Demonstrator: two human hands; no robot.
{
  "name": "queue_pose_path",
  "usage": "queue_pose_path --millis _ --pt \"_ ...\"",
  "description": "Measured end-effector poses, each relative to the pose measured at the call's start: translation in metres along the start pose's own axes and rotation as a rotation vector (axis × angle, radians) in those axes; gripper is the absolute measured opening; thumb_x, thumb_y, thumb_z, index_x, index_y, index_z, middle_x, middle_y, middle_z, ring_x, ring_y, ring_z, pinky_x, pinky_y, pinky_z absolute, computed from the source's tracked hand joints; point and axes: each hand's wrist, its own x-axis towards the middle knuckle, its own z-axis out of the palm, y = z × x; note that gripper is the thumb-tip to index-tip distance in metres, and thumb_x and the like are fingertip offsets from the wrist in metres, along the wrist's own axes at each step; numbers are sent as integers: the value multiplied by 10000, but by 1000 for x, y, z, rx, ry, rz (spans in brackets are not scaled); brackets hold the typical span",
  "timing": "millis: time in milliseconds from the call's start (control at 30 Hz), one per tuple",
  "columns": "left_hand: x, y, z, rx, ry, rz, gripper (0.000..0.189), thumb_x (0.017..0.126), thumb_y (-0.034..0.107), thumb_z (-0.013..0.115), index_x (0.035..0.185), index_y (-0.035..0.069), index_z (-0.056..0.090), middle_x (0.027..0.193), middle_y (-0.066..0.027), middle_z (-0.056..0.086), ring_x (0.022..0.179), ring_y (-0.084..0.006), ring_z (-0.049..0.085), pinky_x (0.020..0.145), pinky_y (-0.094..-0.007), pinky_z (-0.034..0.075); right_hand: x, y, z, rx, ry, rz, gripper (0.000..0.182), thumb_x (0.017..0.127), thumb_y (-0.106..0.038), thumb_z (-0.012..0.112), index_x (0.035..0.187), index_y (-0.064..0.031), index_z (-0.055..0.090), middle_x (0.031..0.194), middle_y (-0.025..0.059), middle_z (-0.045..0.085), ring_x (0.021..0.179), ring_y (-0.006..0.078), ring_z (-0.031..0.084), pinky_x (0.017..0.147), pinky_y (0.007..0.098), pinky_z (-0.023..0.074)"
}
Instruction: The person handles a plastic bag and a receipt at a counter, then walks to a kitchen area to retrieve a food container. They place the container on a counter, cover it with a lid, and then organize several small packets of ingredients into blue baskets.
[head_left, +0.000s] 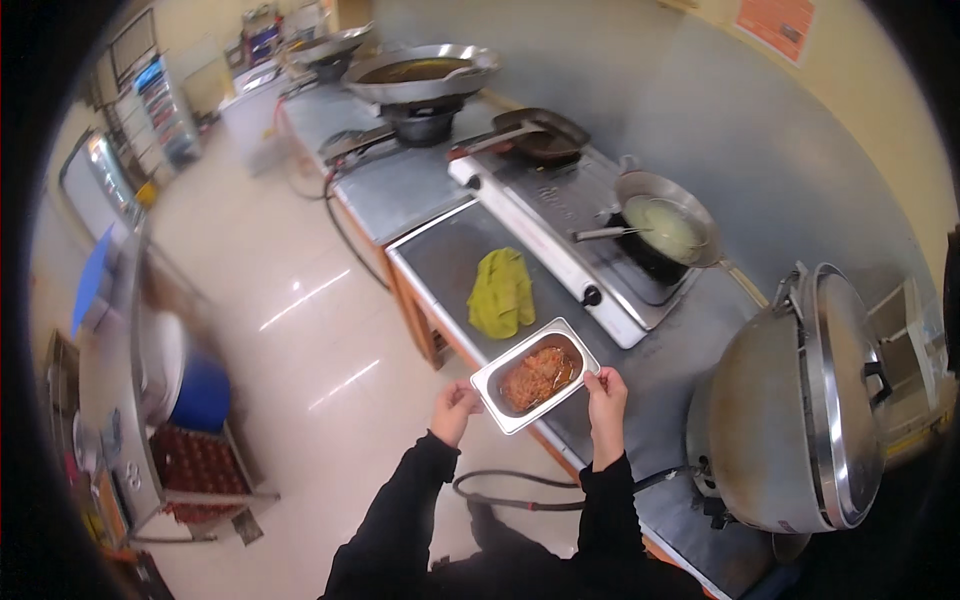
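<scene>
Between my two hands is a small rectangular stainless steel food pan (495, 421), gripped by its rim at either end. Inside it lies a reddish-brown chunky sauce or relish (538, 377) with a film of oil. My left hand (454, 411) pinches the left end of the rim, over the floor side. My right hand (606, 397) holds the right end, thumb on the rim, above the metal counter (442, 251). Just beyond the pan, a crumpled yellow-green cloth (502, 294) rests on the counter.
A two-burner gas stove (540, 217) carries a saucepan (664, 187) with pale liquid and a whisk (611, 234), and a dark square pan (536, 133). A large lidded gas rice cooker (757, 420) stands at right. Farther back sits a wok of oil (420, 90). A black hose (517, 504) loops near the counter edge.
</scene>
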Motion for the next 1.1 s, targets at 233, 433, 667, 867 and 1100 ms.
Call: queue_pose_path --millis 233,433,667,867,1100 --pt "-162 30 -131 70 230 45 93 833 34 549 917 1 528 775 -62 597 680 -133 583 663 -271 497 -128 2 58 -100 -602 28 96 823 -65 614 761 -57 540 661 -65 498 610 13 437 560 171 341" --pt "-388 -3 -232 45 713 153 96 850 57 560 932 13 534 795 -64 601 706 -137 590 663 -270 502 -291 5 139 -166 -1149 33 176 782 -96 637 686 -25 507 618 -49 448 574 41 396 497 225 314" --pt "-651 -52 -300 -127 1066 352 136 879 118 539 978 31 500 799 -50 571 709 -125 587 644 -269 509 -535 34 200 -149 -1651 146 160 737 -73 644 625 -54 532 565 -26 451 527 78 415 492 227 315" --pt "-854 -85 -313 -342 1458 350 183 885 125 531 1041 31 507 917 -64 595 810 -146 604 715 -272 511 -766 5 203 -418 -2126 122 257 719 -202 670 845 15 610 765 51 575 686 138 512 621 274 394" --pt "-1021 -147 -339 -588 1740 516 183 896 150 535 1047 50 511 926 -58 585 833 -152 591 758 -306 499 -994 62 246 -591 -2574 -75 157 745 -125 689 651 -48 590 589 -5 544 556 69 480 519 211 364"
